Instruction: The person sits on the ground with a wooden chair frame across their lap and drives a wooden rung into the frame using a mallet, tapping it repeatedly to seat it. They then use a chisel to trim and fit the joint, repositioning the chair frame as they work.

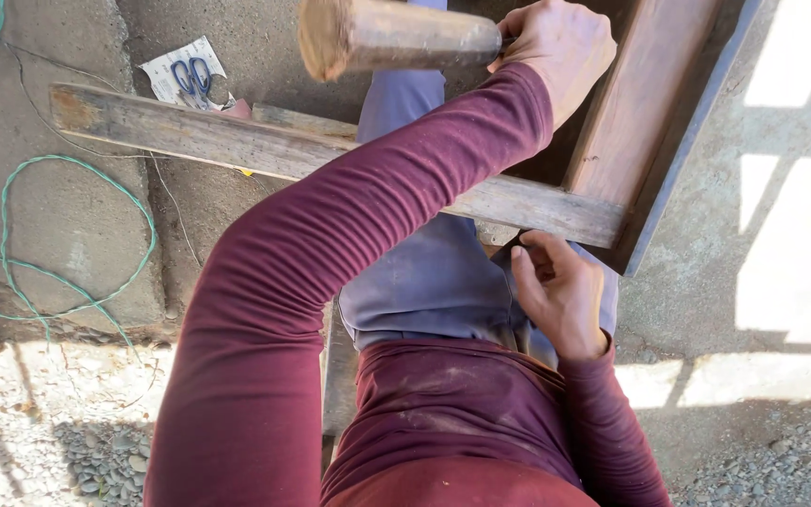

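Note:
My left hand (560, 47) is raised at the top of the view, closed around the handle of a thick round wooden mallet (396, 36) whose head points left. Its maroon sleeve crosses a weathered grey plank (199, 136) lying across my lap. That plank meets a reddish-brown board (645, 99) at a corner on the right. My right hand (560, 296) sits just below the plank near that corner, fingers curled together; nothing shows in them.
A packet holding blue-handled scissors (188, 75) lies on the concrete behind the plank's left end. Green wire (77, 235) loops over the concrete slab at left. Gravel (105, 460) covers the ground at bottom left and bottom right.

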